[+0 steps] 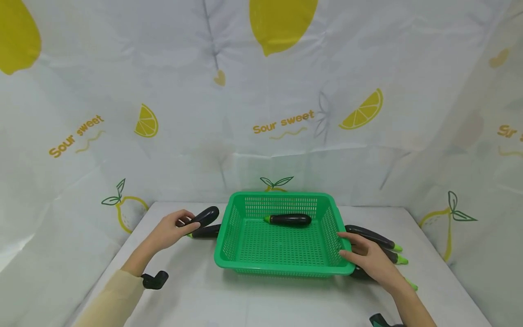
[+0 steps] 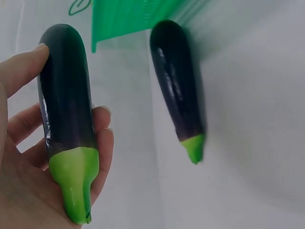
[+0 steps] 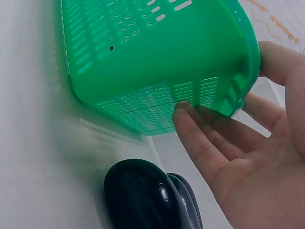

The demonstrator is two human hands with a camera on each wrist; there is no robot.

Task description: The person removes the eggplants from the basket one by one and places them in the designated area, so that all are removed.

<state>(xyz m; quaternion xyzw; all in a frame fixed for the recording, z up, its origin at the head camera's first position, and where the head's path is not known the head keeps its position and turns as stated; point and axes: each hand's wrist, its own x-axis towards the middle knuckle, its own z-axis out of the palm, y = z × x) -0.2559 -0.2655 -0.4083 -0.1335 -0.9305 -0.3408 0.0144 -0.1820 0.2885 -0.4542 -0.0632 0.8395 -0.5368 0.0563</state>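
My left hand (image 1: 169, 230) grips a dark eggplant (image 1: 207, 216) with a green stem end, raised off the table left of the basket. The left wrist view shows the thumb on one side of this eggplant (image 2: 66, 95) and fingers curled behind it. Below it, a second eggplant (image 1: 206, 231) lies beside the green plastic basket (image 1: 282, 269). Another eggplant (image 1: 291, 220) lies inside, near the back wall. My right hand (image 1: 369, 259) holds the basket's right rim, its thumb and fingers on either side of the wall (image 3: 209, 57).
To the right of the basket lie several eggplants (image 1: 373, 236), partly hidden by my right hand and the basket. A white table (image 1: 196, 295) carries everything. Behind it hangs a pale lemon-print sheet (image 1: 204, 150), which also lines both sides.
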